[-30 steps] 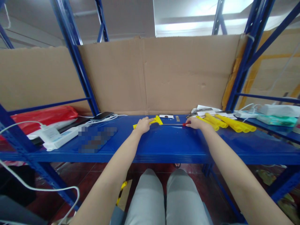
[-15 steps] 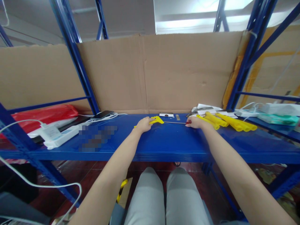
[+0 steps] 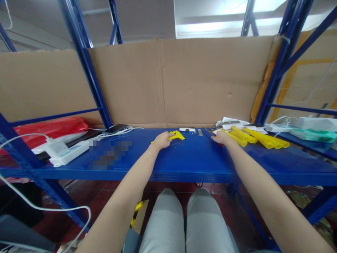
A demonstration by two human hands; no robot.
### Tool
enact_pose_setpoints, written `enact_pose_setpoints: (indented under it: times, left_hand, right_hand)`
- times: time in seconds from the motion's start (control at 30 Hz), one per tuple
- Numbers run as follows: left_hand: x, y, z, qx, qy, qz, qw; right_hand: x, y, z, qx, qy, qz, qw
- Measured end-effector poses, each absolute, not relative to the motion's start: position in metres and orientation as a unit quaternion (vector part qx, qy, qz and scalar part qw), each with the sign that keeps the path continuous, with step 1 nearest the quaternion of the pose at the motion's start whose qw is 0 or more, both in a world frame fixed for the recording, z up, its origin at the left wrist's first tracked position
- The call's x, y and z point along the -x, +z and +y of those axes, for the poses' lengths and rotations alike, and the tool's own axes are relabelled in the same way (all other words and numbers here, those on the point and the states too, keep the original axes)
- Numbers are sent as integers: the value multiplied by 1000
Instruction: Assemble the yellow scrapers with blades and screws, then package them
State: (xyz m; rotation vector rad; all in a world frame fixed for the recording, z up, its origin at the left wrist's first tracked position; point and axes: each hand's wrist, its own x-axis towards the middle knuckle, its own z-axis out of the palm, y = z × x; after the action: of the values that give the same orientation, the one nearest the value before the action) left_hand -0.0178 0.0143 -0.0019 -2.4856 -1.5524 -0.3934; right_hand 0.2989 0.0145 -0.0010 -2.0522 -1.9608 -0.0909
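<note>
Reaching over the front edge of the blue shelf (image 3: 184, 163), both hands are closed: the left hand (image 3: 161, 140) grips a yellow scraper (image 3: 179, 135) by its handle, head toward the middle, and the right hand (image 3: 222, 137) grips a screwdriver (image 3: 210, 132), its thin shaft slanting away to the left. Yellow tubes (image 3: 263, 140) lie just right of that hand. Farther back sit a metal strip (image 3: 200, 132) and a white card (image 3: 187, 129), before upright cardboard (image 3: 205, 77).

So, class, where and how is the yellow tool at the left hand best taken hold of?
Probably by the slim handle of the yellow tool, from above and the near side, as the left hand has it: the tool runs crosswise, and its wide head sticks out free to the right.
</note>
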Motion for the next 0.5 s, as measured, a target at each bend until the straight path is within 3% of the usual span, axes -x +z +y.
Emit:
enact_pose_setpoints:
  times: [0.17, 0.5]
  left_hand:
    - [17, -2, 14, 837, -129, -525, 88]
    - [17, -2, 14, 841, -128, -518, 91]
  right_hand:
    - [-287, 6, 3, 765, -15, -638, 81]
    - [-276, 12, -6, 768, -29, -636, 66]
